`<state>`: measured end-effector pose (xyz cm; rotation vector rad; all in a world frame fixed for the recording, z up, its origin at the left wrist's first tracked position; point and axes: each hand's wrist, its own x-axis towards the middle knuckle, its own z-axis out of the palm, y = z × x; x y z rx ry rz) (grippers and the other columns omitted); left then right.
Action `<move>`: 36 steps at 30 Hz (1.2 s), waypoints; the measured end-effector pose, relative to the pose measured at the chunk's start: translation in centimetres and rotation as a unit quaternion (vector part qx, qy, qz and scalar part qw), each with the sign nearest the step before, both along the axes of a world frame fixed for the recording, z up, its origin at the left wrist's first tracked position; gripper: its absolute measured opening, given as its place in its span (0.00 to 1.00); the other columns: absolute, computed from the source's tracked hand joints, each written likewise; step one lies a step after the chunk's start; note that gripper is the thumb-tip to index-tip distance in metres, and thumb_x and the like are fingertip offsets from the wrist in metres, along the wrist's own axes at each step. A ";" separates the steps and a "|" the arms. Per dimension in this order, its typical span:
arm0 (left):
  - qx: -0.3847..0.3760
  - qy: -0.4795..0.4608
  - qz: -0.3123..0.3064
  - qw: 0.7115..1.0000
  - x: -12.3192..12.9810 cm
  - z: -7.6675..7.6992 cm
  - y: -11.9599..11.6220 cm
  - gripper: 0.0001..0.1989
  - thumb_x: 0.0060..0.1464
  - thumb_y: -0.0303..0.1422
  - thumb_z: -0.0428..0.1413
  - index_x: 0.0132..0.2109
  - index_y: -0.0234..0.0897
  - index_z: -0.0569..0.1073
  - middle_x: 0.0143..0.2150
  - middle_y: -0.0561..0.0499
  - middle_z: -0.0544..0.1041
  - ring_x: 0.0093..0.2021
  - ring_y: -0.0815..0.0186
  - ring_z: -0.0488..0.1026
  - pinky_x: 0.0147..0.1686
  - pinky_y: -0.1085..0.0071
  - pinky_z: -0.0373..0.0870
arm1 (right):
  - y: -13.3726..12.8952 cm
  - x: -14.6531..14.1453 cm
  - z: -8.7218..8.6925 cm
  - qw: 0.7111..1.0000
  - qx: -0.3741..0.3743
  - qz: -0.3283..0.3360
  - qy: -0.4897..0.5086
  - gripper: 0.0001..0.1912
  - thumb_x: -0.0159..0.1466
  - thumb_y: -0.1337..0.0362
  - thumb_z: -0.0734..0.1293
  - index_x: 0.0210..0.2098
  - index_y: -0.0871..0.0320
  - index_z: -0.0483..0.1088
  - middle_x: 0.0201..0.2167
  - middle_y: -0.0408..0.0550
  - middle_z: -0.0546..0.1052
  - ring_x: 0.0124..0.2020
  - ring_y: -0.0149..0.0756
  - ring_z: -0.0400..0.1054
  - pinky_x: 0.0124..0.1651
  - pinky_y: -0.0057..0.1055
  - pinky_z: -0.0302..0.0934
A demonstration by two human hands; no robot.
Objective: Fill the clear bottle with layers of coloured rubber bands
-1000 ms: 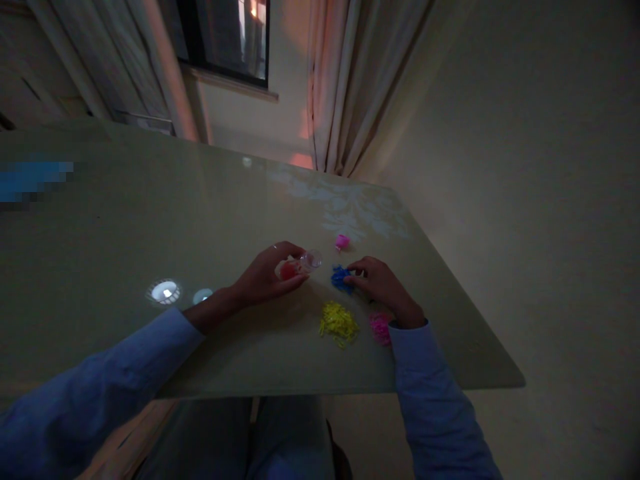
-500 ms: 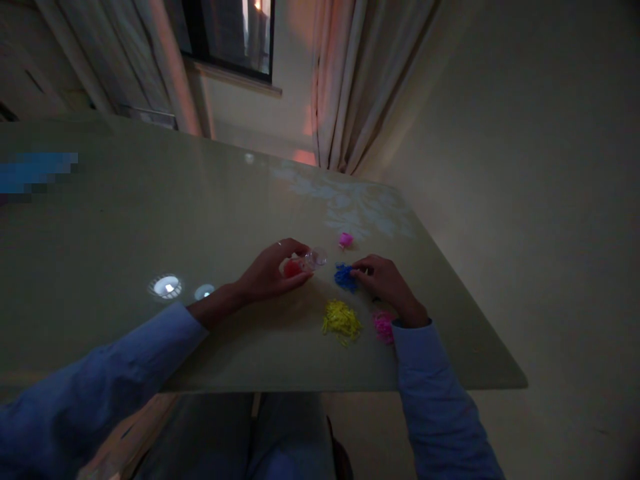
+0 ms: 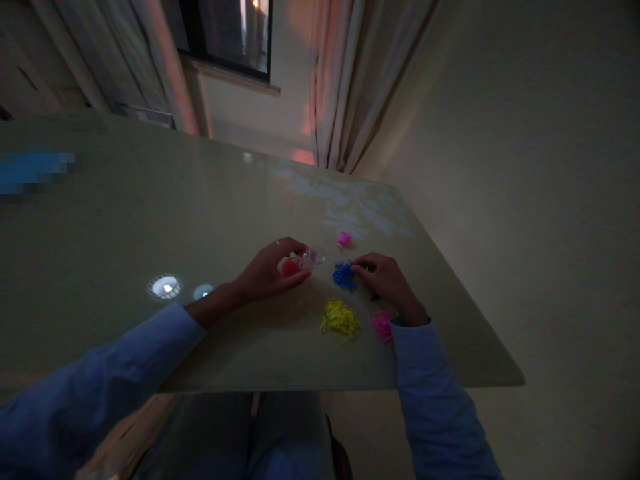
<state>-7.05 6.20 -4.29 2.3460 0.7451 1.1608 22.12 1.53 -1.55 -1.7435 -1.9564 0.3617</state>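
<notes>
My left hand [image 3: 270,270] is wrapped round a small clear container [image 3: 314,257] lying on its side, its mouth towards the right and red pieces [image 3: 291,267] inside. The thumb and fingers of my right hand [image 3: 383,277] are pinched together at the right edge of a pile of blue pieces [image 3: 343,275]; whether a piece is between them is too small to tell. Nearer to me lies a yellow pile [image 3: 340,320]. A pink pile [image 3: 382,325] sits beside my right sleeve, partly hidden by it. Beyond the blue pile is a small bright pink object [image 3: 345,239].
The glossy table [image 3: 150,220] reflects lamps at the left and has a pale floral pattern at the far right. Its right edge slants towards me. A blurred blue patch [image 3: 33,172] shows at the far left. Curtains, a window and a wall stand beyond.
The view has shifted very slightly. Both hands keep nearly the same pose, with my right fingertips still at the edge of the blue pile.
</notes>
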 end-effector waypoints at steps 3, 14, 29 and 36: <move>0.006 -0.004 -0.002 1.000 0.0 -0.1 0.1 0.17 0.58 0.42 0.61 0.48 0.36 0.72 0.45 0.44 0.80 0.43 0.60 0.77 0.43 0.65 0.74 | 0.0 0.0 0.1 1.000 -0.002 -0.012 0.022 0.09 0.61 0.61 0.69 0.32 0.58 0.81 0.32 0.49 0.83 0.33 0.38 0.74 0.38 0.31 0.63; -0.002 0.003 -0.003 1.000 0.0 -0.1 0.0 0.17 0.58 0.41 0.61 0.49 0.37 0.72 0.45 0.45 0.79 0.43 0.60 0.77 0.44 0.64 0.74 | 0.4 0.3 -0.2 0.994 -0.015 -0.039 0.096 0.16 0.61 0.53 0.67 0.30 0.59 0.80 0.26 0.46 0.80 0.29 0.38 0.72 0.32 0.30 0.61; 0.006 -0.006 -0.004 1.000 0.1 -0.3 0.1 0.17 0.58 0.41 0.61 0.49 0.37 0.72 0.45 0.44 0.79 0.43 0.61 0.77 0.43 0.65 0.74 | 0.4 0.0 0.2 0.987 -0.017 -0.047 0.154 0.18 0.60 0.50 0.67 0.30 0.59 0.78 0.26 0.46 0.78 0.29 0.36 0.69 0.33 0.29 0.61; 0.000 -0.007 0.001 1.000 0.1 -0.4 0.0 0.17 0.58 0.42 0.61 0.49 0.37 0.72 0.45 0.45 0.80 0.43 0.60 0.77 0.44 0.64 0.74 | 0.6 0.2 0.0 0.985 -0.013 -0.043 0.164 0.18 0.59 0.49 0.67 0.29 0.58 0.76 0.25 0.44 0.76 0.29 0.35 0.67 0.32 0.29 0.61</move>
